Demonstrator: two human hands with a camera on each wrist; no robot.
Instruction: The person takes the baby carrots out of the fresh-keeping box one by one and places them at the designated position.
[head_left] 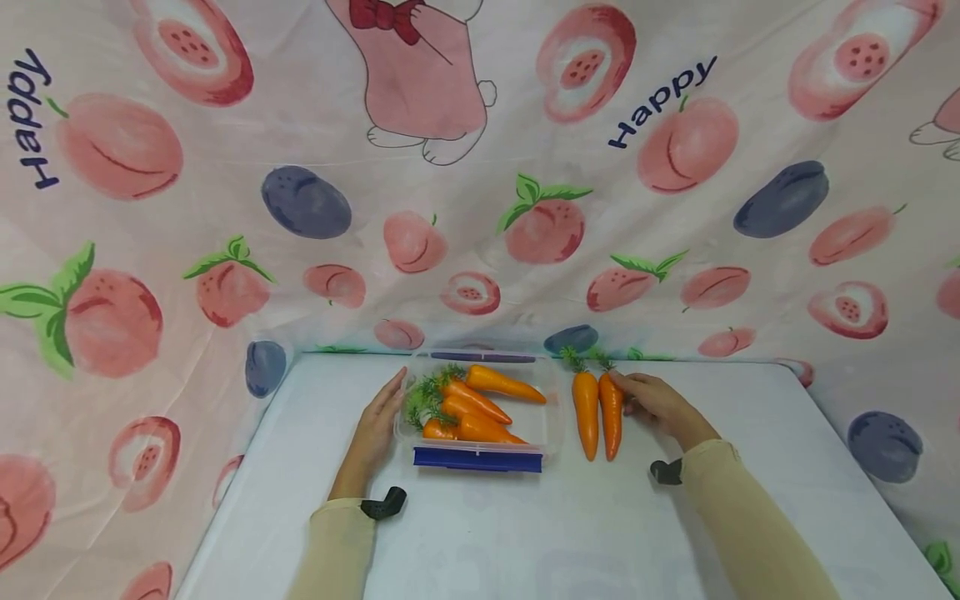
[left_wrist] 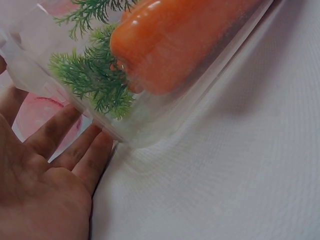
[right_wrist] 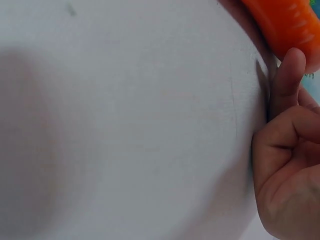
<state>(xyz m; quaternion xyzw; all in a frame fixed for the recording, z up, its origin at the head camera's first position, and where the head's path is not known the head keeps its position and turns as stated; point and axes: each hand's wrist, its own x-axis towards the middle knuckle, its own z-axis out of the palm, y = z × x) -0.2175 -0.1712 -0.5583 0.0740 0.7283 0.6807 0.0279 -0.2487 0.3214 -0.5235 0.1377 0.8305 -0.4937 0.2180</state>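
A clear plastic box (head_left: 553, 417) with blue latches stands on the table, holding several orange carrots (head_left: 487, 429) with green tops. Along its left wall, my left hand (head_left: 378, 417) touches with fairly straight fingers; the left wrist view shows the fingertips (left_wrist: 102, 142) against the box's side. Two more carrots lie side by side to the right of the box, the left one (head_left: 586, 414) with nothing touching it. My right hand (head_left: 660, 402) pinches the right carrot (head_left: 612, 421) near its leafy top. In the right wrist view that carrot (right_wrist: 287, 25) is only partly visible.
The white table (head_left: 480, 542) reaches back to a hanging cloth (head_left: 465, 200) printed with peaches. A blue latch flap (head_left: 477, 459) juts out from the box's near side. Each wrist wears a black strap mount (head_left: 384, 504).
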